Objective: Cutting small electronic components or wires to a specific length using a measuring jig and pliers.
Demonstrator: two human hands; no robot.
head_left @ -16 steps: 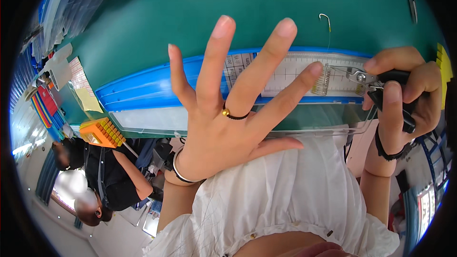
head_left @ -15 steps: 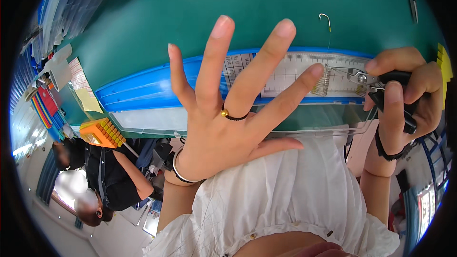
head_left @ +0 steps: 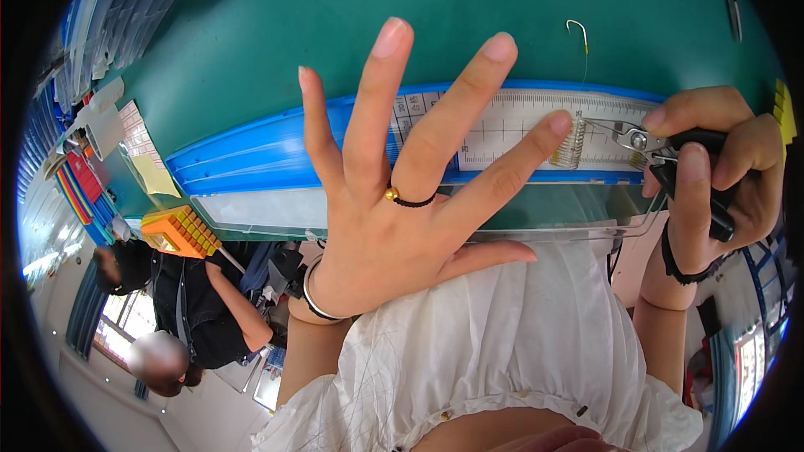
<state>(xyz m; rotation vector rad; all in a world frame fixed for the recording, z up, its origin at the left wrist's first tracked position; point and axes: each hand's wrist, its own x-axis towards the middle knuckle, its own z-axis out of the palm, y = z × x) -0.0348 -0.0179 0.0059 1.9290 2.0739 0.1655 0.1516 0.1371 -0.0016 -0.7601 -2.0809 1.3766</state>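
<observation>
I see left hand spread, index by coil at its two o'clock; right hand curled round pliers, coil's three o'clock. Tips could slip if grip wavers, jolting coil.

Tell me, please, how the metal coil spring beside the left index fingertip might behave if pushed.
The spring, coiled from thin wire, would probably flex and seems light. Its round form might roll if loose, but any fastening is unclear.
</observation>
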